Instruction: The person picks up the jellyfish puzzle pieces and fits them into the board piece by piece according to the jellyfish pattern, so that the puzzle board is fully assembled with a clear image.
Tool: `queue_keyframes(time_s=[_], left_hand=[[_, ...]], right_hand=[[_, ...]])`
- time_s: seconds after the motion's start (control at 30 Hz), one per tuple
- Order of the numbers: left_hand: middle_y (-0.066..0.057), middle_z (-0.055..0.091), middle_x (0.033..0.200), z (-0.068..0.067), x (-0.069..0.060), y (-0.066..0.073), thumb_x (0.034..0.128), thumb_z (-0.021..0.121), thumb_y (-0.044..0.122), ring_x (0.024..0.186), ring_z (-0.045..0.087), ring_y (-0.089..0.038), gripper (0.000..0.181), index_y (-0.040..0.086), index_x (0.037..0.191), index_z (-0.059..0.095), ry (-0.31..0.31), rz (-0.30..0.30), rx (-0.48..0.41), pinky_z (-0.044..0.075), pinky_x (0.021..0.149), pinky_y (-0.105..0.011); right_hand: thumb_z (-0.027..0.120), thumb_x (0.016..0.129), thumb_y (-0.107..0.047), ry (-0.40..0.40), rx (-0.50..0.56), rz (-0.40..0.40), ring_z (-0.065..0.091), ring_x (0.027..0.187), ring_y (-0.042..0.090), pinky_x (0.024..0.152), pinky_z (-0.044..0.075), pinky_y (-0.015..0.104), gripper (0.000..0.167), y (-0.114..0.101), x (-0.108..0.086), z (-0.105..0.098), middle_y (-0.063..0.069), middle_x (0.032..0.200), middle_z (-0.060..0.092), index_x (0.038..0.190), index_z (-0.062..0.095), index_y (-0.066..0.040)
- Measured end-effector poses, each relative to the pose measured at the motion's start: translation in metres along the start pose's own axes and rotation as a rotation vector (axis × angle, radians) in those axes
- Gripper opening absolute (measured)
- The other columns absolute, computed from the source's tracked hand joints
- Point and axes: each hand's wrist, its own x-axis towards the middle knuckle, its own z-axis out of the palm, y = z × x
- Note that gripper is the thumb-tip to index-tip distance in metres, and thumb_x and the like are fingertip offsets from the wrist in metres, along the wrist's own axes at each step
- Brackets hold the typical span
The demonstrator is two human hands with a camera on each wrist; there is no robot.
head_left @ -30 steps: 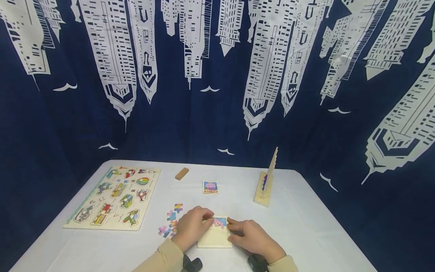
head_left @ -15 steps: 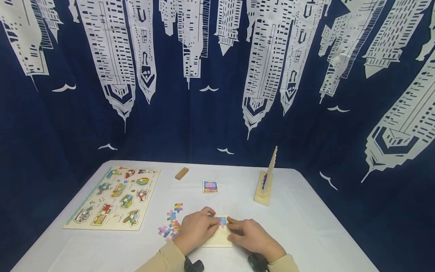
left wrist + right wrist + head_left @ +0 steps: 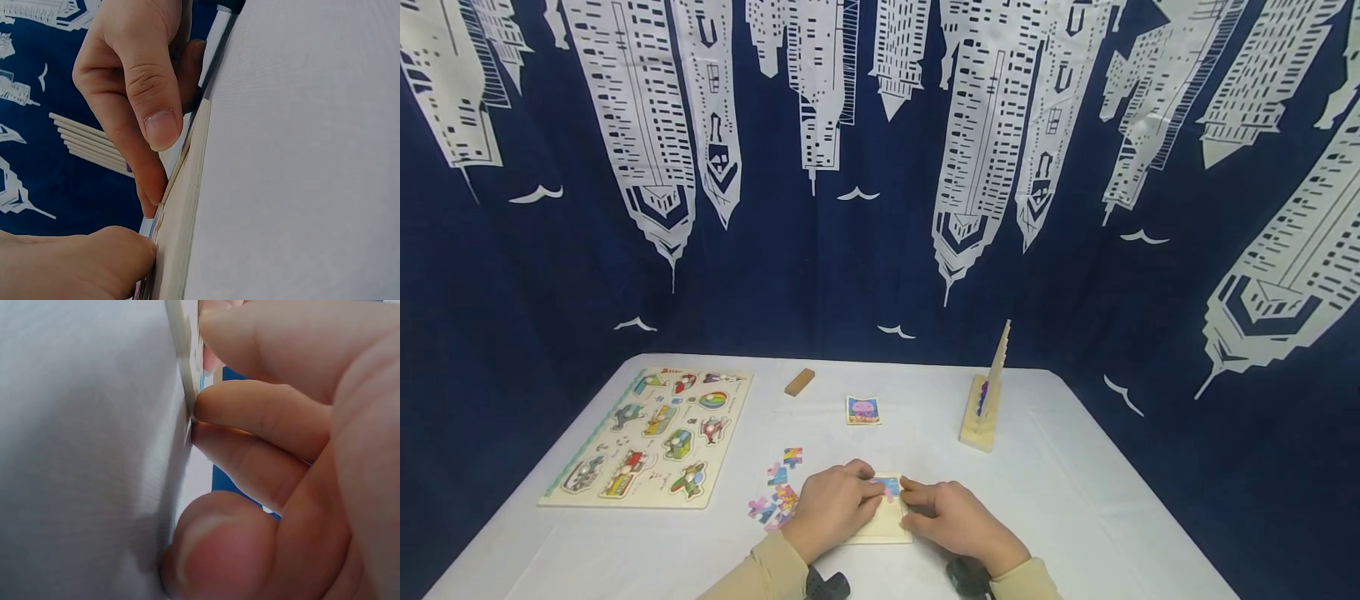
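Observation:
A pale wooden puzzle tray (image 3: pixel 880 531) lies at the near middle of the table. Blue and pink puzzle pieces (image 3: pixel 891 486) are at its top edge. My left hand (image 3: pixel 835 508) rests over the tray's left part, its index finger and thumb pressing close to those pieces; the contact itself is partly covered. At the tray's right edge, the fingertips of my right hand (image 3: pixel 958 518) touch the rim. In the right wrist view, two fingers (image 3: pixel 262 412) meet the tray's edge (image 3: pixel 186 369). Left of my left hand lie several loose jigsaw pieces (image 3: pixel 785 496).
A large knob puzzle board (image 3: pixel 651 442) covers the table's left side. Farther back are a small wooden block (image 3: pixel 800 382) and a square picture card (image 3: pixel 863 411). A wooden stand (image 3: pixel 981 417) with a notched upright is at the right rear. A navy patterned curtain (image 3: pixel 820 275) hangs behind.
My left hand has shifted slightly right over the tray, covering part of the pink-and-blue pieces that showed earlier. My right hand has stayed at the right rim.

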Motion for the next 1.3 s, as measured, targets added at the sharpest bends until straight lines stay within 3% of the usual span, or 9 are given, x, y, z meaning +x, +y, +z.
queue_keyframes(time_s=[0.5, 0.63, 0.77, 0.87, 1.03, 1.17, 1.3], left_hand=[[0.006, 0.070, 0.116, -0.002, 0.000, -0.003, 0.0971, 0.068, 0.039, 0.085, 0.069, -0.013, 0.024, 0.032, 0.118, 0.079, -0.029, -0.024, -0.033, 0.052, 0.061, -0.028], [0.008, 0.070, 0.118, -0.005, 0.000, -0.004, 0.0966, 0.068, 0.038, 0.080, 0.068, -0.010, 0.028, 0.031, 0.123, 0.076, -0.035, -0.073, -0.078, 0.049, 0.058, -0.024], [0.010, 0.071, 0.119, -0.015, 0.001, -0.009, 0.0950, 0.071, 0.037, 0.078, 0.067, -0.008, 0.030, 0.029, 0.124, 0.076, 0.033, -0.207, -0.201, 0.045, 0.057, -0.022], [0.009, 0.073, 0.118, -0.032, 0.001, -0.019, 0.0929, 0.074, 0.033, 0.073, 0.065, -0.007, 0.029, 0.027, 0.121, 0.076, 0.110, -0.333, -0.340, 0.046, 0.058, -0.022], [0.001, 0.075, 0.118, -0.070, -0.015, -0.059, 0.0939, 0.074, 0.027, 0.055, 0.055, -0.010, 0.026, 0.024, 0.120, 0.076, 0.172, -0.561, -0.589, 0.042, 0.049, -0.025], [-0.008, 0.072, 0.124, -0.091, -0.040, -0.100, 0.0974, 0.069, 0.025, 0.065, 0.063, -0.016, 0.028, 0.018, 0.124, 0.074, 0.237, -0.695, -0.615, 0.045, 0.055, -0.025], [-0.014, 0.066, 0.134, -0.096, -0.066, -0.126, 0.1013, 0.064, 0.027, 0.082, 0.068, -0.016, 0.033, 0.013, 0.131, 0.069, 0.236, -0.805, -0.605, 0.051, 0.066, -0.023]], right_hand=[[0.074, 0.094, -0.035, -0.013, 0.003, 0.005, 0.061, 0.129, 0.030, 0.101, 0.052, 0.049, 0.043, -0.003, 0.004, 0.001, 0.008, 0.142, 0.063, 0.125, 0.073, -0.006], [0.075, 0.093, -0.035, -0.012, 0.004, 0.003, 0.061, 0.129, 0.030, 0.102, 0.052, 0.050, 0.043, -0.003, 0.005, 0.003, 0.008, 0.142, 0.063, 0.125, 0.074, -0.006], [0.075, 0.093, -0.034, -0.012, -0.001, 0.000, 0.062, 0.129, 0.030, 0.102, 0.051, 0.051, 0.042, -0.005, 0.007, 0.005, 0.009, 0.141, 0.064, 0.124, 0.074, -0.006], [0.075, 0.093, -0.035, -0.020, 0.003, 0.009, 0.061, 0.130, 0.030, 0.103, 0.050, 0.051, 0.042, -0.006, 0.008, 0.005, 0.009, 0.142, 0.063, 0.124, 0.074, -0.007], [0.075, 0.093, -0.036, -0.035, 0.012, 0.037, 0.058, 0.133, 0.031, 0.105, 0.049, 0.053, 0.043, -0.008, 0.006, 0.005, 0.007, 0.143, 0.063, 0.125, 0.074, -0.008], [0.075, 0.092, -0.035, -0.029, 0.009, 0.040, 0.058, 0.134, 0.033, 0.104, 0.048, 0.054, 0.043, -0.008, 0.005, 0.002, 0.007, 0.143, 0.063, 0.125, 0.074, -0.007], [0.074, 0.093, -0.034, -0.024, 0.006, 0.051, 0.058, 0.133, 0.032, 0.105, 0.048, 0.055, 0.042, -0.006, 0.003, 0.000, 0.006, 0.142, 0.064, 0.124, 0.074, -0.007]])
